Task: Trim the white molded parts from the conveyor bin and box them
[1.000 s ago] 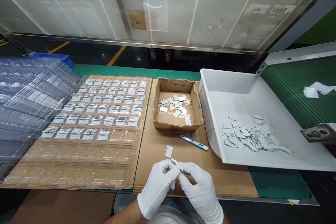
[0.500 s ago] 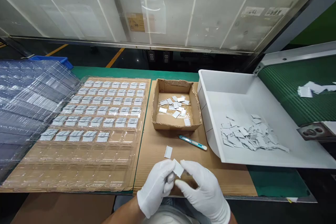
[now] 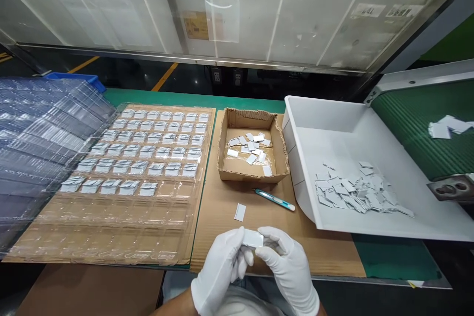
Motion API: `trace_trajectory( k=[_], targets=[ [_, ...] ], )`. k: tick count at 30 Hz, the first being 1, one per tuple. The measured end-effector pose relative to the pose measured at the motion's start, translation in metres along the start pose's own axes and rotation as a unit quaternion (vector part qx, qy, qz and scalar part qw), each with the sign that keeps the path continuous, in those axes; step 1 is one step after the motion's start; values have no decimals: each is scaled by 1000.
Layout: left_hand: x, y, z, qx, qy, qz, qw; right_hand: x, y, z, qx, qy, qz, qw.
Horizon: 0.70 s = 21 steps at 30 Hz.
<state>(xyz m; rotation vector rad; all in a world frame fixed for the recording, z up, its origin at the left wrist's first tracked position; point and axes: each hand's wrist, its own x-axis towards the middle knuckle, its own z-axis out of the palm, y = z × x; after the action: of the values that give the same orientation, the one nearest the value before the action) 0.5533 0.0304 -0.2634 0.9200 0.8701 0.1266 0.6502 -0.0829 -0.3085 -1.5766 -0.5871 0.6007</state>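
White card (image 3: 253,238) sat flat and thin, pinched by your left hand (image 3: 222,269) and right hand (image 3: 287,271) over bare brown cardboard (image 3: 222,207).

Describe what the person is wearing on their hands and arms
Both the left hand and the right hand wear plain white gloves that fit snugly, wrinkle at the knuckles and end at the wrists. No markings, logos or jewellery show on them. Below the left glove the forearm is bare, with no sleeve in view; the right forearm is mostly out of frame.
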Motion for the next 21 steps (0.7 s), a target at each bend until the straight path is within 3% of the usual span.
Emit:
trace_trajectory(
  k=[8,21],
  targets=[
    [7,-22,-9,22,-10,-19,1000,-4,-2,4,108,2,72,992],
    [10,-29,-12,26,-25,10,999,-6,2,5,135,-7,95,986]
  ],
)
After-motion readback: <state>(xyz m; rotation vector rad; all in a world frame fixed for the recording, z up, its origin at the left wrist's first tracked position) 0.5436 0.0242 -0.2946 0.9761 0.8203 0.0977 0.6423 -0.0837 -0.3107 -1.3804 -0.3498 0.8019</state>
